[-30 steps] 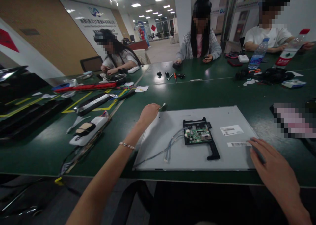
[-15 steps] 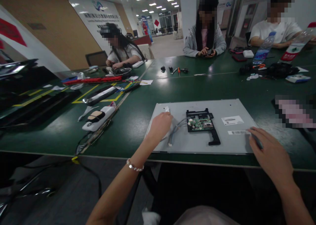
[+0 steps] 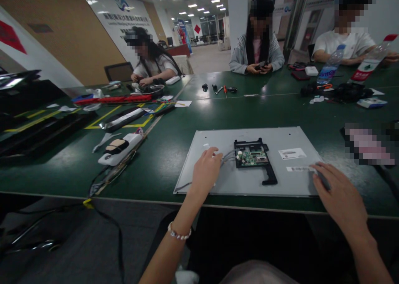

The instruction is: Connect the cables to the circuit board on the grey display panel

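Note:
A flat grey panel (image 3: 230, 186), probably the back of a display, lies on the table before me. Near its middle is a black bracket (image 3: 269, 176) with a green circuit board (image 3: 253, 157). Grey cables (image 3: 230, 154) run left from the board and pass under my left hand (image 3: 207, 169). That hand hovers over or touches the panel, its fingers loosely bent and apart, with nothing visible in them. Just beyond is a small white piece of tape (image 3: 206, 145). My right hand (image 3: 341, 192) rests over the panel's right edge by a barcode label (image 3: 297, 169), fingers stretched out, thumb apart.
Left of the panel are a white device (image 3: 123, 150) and loose cables. Beyond lie small tools with a red screwdriver (image 3: 225, 91). A phone-like object (image 3: 369, 144) lies right; bottles (image 3: 331, 67) stand behind. Several people sit across the green table (image 3: 174, 151).
My left hand has drawn back from the white tape toward me and slightly right, over the cables. Its fingers have loosened. My right hand stays on the panel's edge.

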Available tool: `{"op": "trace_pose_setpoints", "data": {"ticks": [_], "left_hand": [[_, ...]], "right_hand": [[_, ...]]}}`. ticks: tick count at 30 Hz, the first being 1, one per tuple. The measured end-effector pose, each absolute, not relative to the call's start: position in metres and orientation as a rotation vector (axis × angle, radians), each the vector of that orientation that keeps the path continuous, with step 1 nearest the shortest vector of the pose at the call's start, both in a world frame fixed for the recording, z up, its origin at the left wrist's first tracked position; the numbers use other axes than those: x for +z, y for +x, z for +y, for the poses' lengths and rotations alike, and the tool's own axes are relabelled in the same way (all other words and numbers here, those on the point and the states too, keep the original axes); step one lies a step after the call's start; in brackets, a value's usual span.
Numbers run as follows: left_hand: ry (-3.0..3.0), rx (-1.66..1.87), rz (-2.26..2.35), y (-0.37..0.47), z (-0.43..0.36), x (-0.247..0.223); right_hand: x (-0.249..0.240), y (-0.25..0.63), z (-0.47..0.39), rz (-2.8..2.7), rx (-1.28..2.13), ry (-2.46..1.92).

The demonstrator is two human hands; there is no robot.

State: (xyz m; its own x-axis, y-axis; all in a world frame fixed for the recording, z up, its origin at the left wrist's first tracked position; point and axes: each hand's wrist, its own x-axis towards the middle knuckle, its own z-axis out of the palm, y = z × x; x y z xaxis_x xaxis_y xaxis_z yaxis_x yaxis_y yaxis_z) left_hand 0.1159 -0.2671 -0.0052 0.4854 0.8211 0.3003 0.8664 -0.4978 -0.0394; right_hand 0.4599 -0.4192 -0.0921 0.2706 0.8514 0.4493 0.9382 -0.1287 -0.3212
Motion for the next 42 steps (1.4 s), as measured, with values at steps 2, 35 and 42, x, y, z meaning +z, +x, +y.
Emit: {"op": "trace_pose_setpoints", "data": {"ticks": [2, 35, 42], "left_hand": [[-2.526, -0.372, -1.457, 0.12, -0.271, -0.005], [-2.439, -0.397, -1.534, 0.107, -0.272, -0.01], [-2.459, -0.679, -1.403, 0.114, -0.279, -0.007]], "right_hand": [[-0.093, 0.46, -0.419, -1.616, -0.228, -2.005], [-0.092, 0.459, -0.421, -1.593, -0.255, -2.011], [-0.091, 0.458, -0.421, -1.561, -0.308, -1.969]]}}
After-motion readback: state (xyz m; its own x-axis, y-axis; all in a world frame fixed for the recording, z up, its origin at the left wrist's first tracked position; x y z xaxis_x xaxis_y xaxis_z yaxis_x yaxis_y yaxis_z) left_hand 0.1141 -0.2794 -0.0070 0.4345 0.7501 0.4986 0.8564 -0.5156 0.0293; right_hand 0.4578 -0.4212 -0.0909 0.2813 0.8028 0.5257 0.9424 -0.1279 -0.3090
